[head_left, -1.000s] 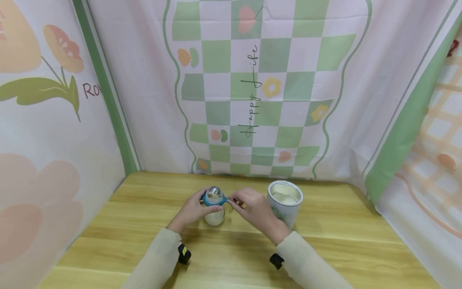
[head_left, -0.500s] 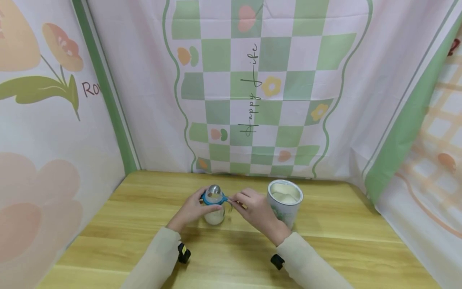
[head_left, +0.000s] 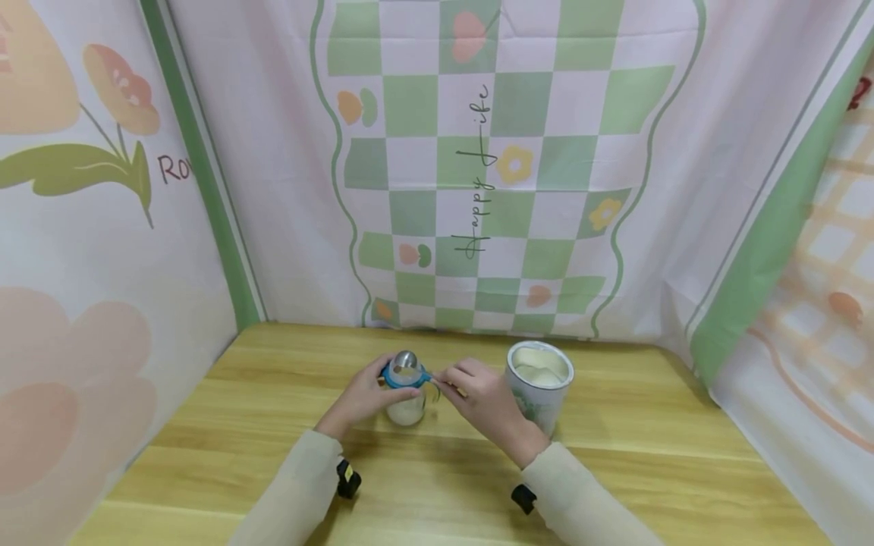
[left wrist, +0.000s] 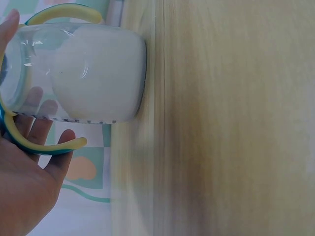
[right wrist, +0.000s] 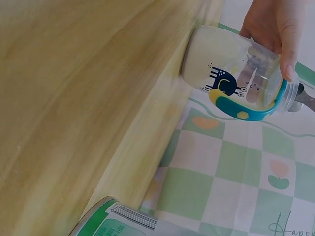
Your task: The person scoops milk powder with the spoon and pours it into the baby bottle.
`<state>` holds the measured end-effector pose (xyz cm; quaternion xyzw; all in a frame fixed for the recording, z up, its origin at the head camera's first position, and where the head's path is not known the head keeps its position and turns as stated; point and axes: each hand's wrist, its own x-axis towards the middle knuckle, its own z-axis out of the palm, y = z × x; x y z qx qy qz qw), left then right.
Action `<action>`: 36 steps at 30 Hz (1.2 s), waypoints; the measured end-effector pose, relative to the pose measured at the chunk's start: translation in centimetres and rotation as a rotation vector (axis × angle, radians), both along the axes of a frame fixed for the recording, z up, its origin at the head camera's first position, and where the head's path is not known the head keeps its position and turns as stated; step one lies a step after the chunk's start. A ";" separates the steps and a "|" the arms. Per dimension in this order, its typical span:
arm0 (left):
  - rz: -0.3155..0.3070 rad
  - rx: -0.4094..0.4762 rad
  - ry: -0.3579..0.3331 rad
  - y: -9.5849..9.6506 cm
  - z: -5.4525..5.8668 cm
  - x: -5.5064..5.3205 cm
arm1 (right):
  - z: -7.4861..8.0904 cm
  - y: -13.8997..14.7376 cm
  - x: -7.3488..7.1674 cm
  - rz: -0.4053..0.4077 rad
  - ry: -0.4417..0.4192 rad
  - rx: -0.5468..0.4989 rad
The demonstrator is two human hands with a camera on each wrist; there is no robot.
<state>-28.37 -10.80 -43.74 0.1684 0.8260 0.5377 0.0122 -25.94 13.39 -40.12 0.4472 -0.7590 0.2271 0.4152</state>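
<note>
A clear baby bottle (head_left: 407, 410) stands upright on the table, with off-white powder (left wrist: 101, 71) inside and an animal print on its side. It has a blue-and-yellow ring with two curved handles (right wrist: 244, 109) round its neck. My left hand (head_left: 364, 396) grips the bottle at the neck, its thumb in front. A metal spoon (head_left: 406, 359) lies over the open mouth. My right hand (head_left: 486, 398) pinches the spoon's handle from the right; its fingers hide much of that handle. In the right wrist view, part of the spoon (right wrist: 306, 99) shows beyond the bottle's rim.
Right of my right hand stands an open white can (head_left: 539, 400) with pale powder (head_left: 538, 374) inside. The wooden table (head_left: 437, 485) meets a patterned curtain (head_left: 519, 250) at its back edge, and cloth hangs at both sides.
The spoon's bowl has turned and shifted slightly over the bottle mouth. Both hands stay almost where they were; the bottle and the can have not moved.
</note>
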 end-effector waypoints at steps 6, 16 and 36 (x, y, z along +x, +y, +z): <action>-0.002 0.000 -0.004 0.1 0.1 0.1 | 0.1 -0.1 0.0 -0.005 -0.003 -0.006; -0.005 0.002 -0.005 0.0 -0.1 0.1 | 0.2 -0.1 -0.2 -0.001 -0.025 -0.012; 0.019 -0.011 -0.031 0.0 -0.2 -0.1 | 1.3 -0.5 0.1 0.003 -0.393 -0.302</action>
